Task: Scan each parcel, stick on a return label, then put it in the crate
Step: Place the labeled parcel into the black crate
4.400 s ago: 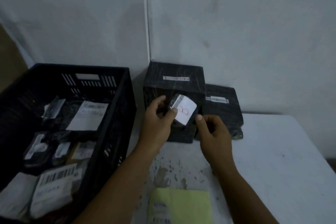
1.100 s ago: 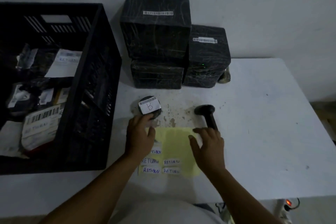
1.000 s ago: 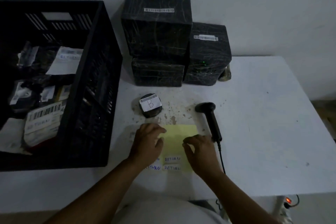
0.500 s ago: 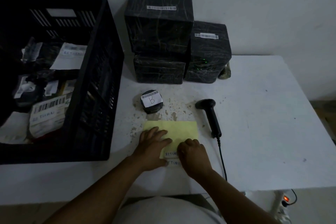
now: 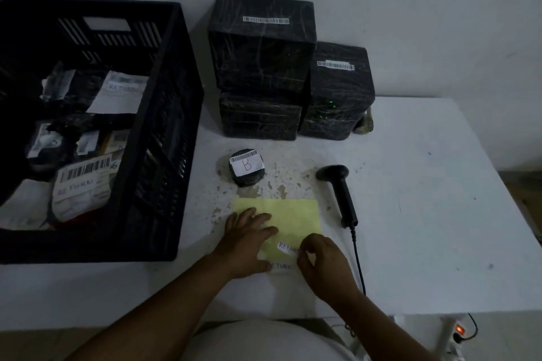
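Observation:
A small round black parcel (image 5: 247, 167) with a white barcode label marked "B" sits on the white table (image 5: 425, 214). In front of it lies a yellow label sheet (image 5: 290, 214) with white RETURN labels. My left hand (image 5: 245, 240) presses flat on the sheet's left side. My right hand (image 5: 322, 261) pinches the right end of one RETURN label (image 5: 286, 247) at the sheet's near edge. A second RETURN label (image 5: 282, 266) lies just below. The black barcode scanner (image 5: 340, 193) lies on the table right of the sheet. The black crate (image 5: 164, 138) stands at the left.
The crate holds several labelled parcels (image 5: 83, 184). Three black wrapped boxes (image 5: 261, 47) are stacked against the wall behind the round parcel. The scanner's cable (image 5: 358, 261) runs off the near table edge. A power strip (image 5: 457, 331) with a red light shows below right.
Earlier both hands held the round parcel; it now rests on the table with the scanner set down. Over the last second both hands moved down the sheet, and my right hand took hold of a label.

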Motion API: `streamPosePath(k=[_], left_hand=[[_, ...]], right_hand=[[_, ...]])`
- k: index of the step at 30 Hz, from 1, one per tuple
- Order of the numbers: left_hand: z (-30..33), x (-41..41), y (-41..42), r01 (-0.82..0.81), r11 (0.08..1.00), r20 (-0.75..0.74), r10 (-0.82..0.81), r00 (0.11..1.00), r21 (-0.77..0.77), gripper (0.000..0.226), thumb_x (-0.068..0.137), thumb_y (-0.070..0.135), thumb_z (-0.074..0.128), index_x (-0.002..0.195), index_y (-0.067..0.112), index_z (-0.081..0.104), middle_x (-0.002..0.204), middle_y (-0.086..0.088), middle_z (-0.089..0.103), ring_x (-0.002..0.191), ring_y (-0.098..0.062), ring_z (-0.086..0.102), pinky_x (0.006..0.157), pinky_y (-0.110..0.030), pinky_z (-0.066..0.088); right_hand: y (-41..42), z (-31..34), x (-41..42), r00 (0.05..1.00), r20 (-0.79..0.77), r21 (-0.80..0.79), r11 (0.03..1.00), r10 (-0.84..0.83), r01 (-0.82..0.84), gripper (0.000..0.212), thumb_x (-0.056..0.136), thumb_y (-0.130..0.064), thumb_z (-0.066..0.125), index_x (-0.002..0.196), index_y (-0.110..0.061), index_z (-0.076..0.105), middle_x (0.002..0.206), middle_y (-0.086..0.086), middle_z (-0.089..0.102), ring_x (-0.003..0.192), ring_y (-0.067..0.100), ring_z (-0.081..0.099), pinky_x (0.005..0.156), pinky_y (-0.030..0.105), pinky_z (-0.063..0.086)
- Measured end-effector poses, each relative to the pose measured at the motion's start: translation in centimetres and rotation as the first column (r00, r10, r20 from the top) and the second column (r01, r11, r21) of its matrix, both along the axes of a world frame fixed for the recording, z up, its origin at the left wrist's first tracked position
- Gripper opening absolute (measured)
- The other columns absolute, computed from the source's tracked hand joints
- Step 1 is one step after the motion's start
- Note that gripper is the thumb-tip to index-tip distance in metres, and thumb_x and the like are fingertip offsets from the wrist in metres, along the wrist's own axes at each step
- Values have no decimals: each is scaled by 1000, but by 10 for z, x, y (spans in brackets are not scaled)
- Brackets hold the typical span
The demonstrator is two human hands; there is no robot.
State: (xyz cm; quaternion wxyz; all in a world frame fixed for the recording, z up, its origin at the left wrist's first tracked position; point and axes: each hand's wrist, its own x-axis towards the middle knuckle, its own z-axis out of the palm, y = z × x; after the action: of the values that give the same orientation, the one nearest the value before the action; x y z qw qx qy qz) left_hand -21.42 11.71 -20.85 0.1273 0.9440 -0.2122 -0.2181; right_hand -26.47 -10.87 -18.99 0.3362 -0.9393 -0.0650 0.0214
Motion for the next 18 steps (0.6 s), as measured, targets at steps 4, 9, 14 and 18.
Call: streamPosePath(k=[4,9,14,18], left_hand=[[4,0,-2,-26,995,-13,24,1000,-91,87,73,58,72,148,37,33,164,11,8,151,-18,-9,121,-54,0],[13,0,1,-63,971,37,73,997,-231,69,74,55,68,137,34,46,162,12,16,152,-13,-10,121,-53,-3],[25,11,-3,-236,812,242,415,877,-534,30,80,34,69,106,19,68,120,4,63,125,-21,51,104,-45,43],[47,42,-8,-642,417,-159,748,645,-643,16,89,30,69,104,27,65,97,13,65,85,-6,63,74,-33,57]], right_hand=[[2,6,19,992,-66,127,985,-108,116,23,88,-23,73,81,-28,52,70,-13,59,67,4,60,52,10,41],[10,17,50,978,-91,197,960,-186,201,21,88,-15,72,82,-23,53,69,-12,59,70,0,59,55,10,42],[22,40,88,986,-102,210,966,-134,153,4,95,-16,63,95,-15,59,75,-9,58,66,5,56,61,25,48],[39,59,118,997,-76,196,980,-5,20,6,100,-19,57,100,-16,63,71,-7,61,59,-3,56,52,10,42]])
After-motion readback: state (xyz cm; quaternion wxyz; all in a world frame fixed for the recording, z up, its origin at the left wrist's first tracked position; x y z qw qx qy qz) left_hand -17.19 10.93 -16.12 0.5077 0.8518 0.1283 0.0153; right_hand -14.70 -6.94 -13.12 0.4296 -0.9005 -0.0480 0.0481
